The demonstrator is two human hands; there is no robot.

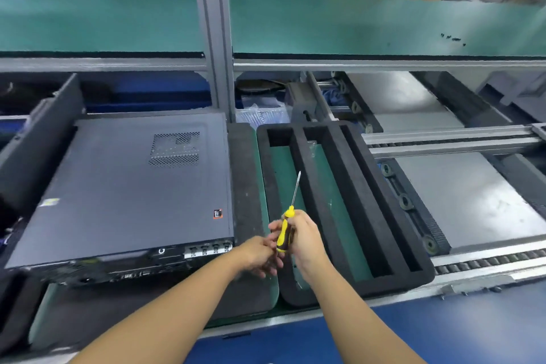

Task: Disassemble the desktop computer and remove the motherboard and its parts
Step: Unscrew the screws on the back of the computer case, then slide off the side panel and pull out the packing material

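Note:
A dark grey desktop computer case (127,186) lies flat on its side at the left, side panel closed, with a vent grille near its far right corner and its ports facing me. My right hand (305,238) grips the yellow-and-black handle of a screwdriver (286,227), whose shaft points up and away. My left hand (260,254) is just left of the handle, its loosely curled fingers touching the handle's lower end. Both hands hover right of the case, over the near end of a foam tray.
A black foam tray (348,204) with long slots sits on a green mat right of the case. Conveyor rails and rollers (443,257) run at the right. A green shelf (354,23) and an aluminium post (215,38) stand behind. A blue edge (443,319) lies nearest me.

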